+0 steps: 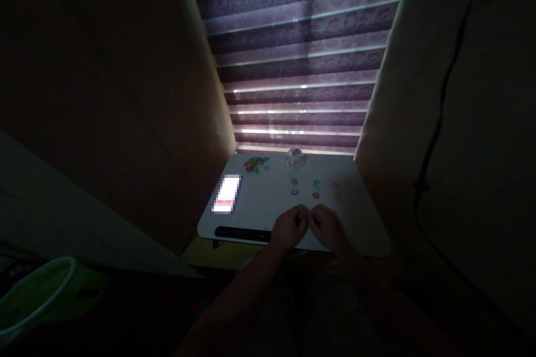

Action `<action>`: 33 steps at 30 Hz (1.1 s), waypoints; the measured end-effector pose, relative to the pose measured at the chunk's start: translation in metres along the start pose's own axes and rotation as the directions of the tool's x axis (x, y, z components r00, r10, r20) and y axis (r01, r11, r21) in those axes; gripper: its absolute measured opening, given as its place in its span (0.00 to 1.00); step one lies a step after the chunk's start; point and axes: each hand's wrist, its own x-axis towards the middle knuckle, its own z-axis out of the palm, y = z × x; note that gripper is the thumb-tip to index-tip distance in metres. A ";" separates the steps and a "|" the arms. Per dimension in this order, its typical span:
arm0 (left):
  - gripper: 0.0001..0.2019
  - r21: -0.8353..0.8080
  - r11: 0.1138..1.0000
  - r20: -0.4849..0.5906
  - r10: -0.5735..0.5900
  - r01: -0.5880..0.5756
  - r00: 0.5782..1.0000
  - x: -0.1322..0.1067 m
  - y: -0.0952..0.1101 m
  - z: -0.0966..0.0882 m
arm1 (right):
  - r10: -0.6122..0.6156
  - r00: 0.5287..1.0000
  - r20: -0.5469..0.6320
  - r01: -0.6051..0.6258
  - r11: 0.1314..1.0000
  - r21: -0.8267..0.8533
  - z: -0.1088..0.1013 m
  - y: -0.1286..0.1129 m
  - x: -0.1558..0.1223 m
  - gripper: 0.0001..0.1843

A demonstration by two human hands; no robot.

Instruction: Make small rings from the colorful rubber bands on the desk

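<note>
My left hand (pixel 288 228) and my right hand (pixel 328 227) rest together near the front edge of a small white table (pixel 259 201). Their fingertips meet in a pinch over something too small and dark to make out. Just beyond the hands lie several small coloured rings (pixel 315 189), set out in two short rows. A heap of more coloured rings (pixel 255 164) sits at the table's back left. A small clear glass bowl (pixel 295 158) stands at the back middle.
A lit phone screen (pixel 226 194) lies on the table's left side. A dark slot (pixel 243 232) runs along the front edge. Striped blinds (pixel 299 67) hang behind. A pale green bucket (pixel 33 295) stands at the lower left. A black cable (pixel 439 122) hangs on the right wall.
</note>
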 end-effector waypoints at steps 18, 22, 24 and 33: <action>0.07 -0.014 1.000 0.022 -0.005 0.005 1.000 -0.001 0.003 -0.001 | -0.006 1.000 -0.013 0.006 1.000 -0.012 0.000 0.002 0.000 0.07; 0.09 0.024 1.000 0.013 -0.019 0.019 1.000 -0.001 0.002 -0.001 | 0.000 1.000 -0.005 0.000 1.000 0.002 -0.001 0.000 0.000 0.08; 0.09 0.028 0.999 0.009 -0.016 0.016 1.000 -0.001 0.001 -0.001 | 0.003 1.000 -0.008 -0.003 1.000 0.002 -0.001 0.000 0.000 0.08; 0.07 0.011 1.000 0.024 -0.011 0.011 1.000 -0.001 0.002 0.000 | -0.006 1.000 -0.013 0.006 1.000 -0.027 -0.001 0.000 0.000 0.08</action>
